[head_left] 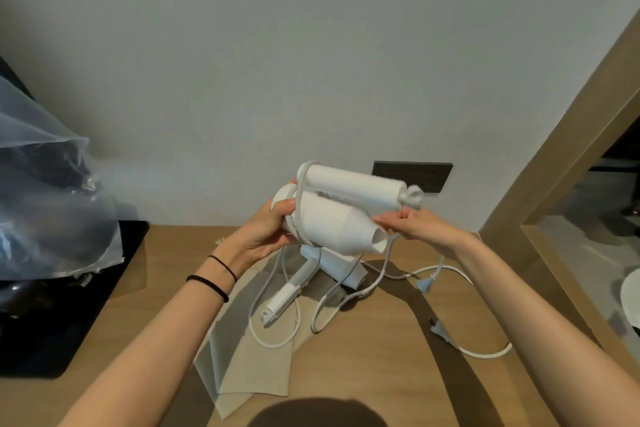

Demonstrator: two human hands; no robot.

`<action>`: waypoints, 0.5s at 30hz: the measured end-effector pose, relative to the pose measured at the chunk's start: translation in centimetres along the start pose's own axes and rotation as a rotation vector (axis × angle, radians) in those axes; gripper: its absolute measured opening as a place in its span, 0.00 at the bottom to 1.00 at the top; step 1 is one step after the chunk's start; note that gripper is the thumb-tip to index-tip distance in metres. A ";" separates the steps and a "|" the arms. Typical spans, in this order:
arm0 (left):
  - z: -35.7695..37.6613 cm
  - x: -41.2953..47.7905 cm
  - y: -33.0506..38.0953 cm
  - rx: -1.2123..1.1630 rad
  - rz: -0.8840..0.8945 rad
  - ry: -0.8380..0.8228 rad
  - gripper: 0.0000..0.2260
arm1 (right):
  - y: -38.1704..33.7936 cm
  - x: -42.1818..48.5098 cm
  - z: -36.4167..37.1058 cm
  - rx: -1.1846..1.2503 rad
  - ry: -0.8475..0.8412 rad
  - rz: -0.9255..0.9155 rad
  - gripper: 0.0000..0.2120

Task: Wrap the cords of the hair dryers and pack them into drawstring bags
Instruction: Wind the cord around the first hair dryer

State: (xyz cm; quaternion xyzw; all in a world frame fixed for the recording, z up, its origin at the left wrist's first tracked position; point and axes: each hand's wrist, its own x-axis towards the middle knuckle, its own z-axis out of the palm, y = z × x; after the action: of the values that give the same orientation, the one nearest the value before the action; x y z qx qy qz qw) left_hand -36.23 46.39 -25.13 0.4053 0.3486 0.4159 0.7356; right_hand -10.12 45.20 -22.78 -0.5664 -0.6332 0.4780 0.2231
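At the far left of the wooden desk point(398, 374), a crumpled clear plastic bag point(45, 191) sits on a black tray point(86, 315), well apart from the work. Right of that, the left hand point(266, 236), with two black hair ties point(214, 277) around its wrist, grips the rounded rear of a white hair dryer point(332, 222) held up in the air above the desk; its fingers are curled and pressed against the body, the thumb lying over a grey cord point(300, 204) looped around the back end. The dryer's handle point(356, 189) is folded alongside the barrel and points right, and the nozzle opens toward the lower right. Under the raised dryer, a second hair dryer point(318, 274) lies on beige drawstring bags point(249, 367) spread flat on the desk, its own white cable point(277, 329) looping loosely around it. Beside the nozzle, the right hand point(415, 229) has its fingers closed together, pinching the cord just below where it leaves the handle's end; the slack hangs down to a plug point(425, 284) near the desk. Farther right, another plug point(441, 331) rests on the wood. Behind the hands, a dark socket panel point(429, 173) is set in the grey wall point(311, 45).
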 end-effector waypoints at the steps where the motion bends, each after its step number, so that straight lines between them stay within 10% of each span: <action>1: -0.4 0.0 0.0 0.065 -0.010 -0.020 0.27 | -0.2 0.0 -0.3 0.016 0.024 -0.009 0.20; 15: 0.9 -0.2 0.9 0.693 0.032 -0.153 0.21 | -2.7 0.0 -0.4 -0.196 0.001 -0.055 0.12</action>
State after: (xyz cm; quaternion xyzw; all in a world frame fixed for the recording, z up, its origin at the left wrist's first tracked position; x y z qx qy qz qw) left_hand -35.84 46.27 -23.89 0.6662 0.4065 0.2528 0.5718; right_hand -11.18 45.64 -20.29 -0.5683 -0.6921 0.4070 0.1799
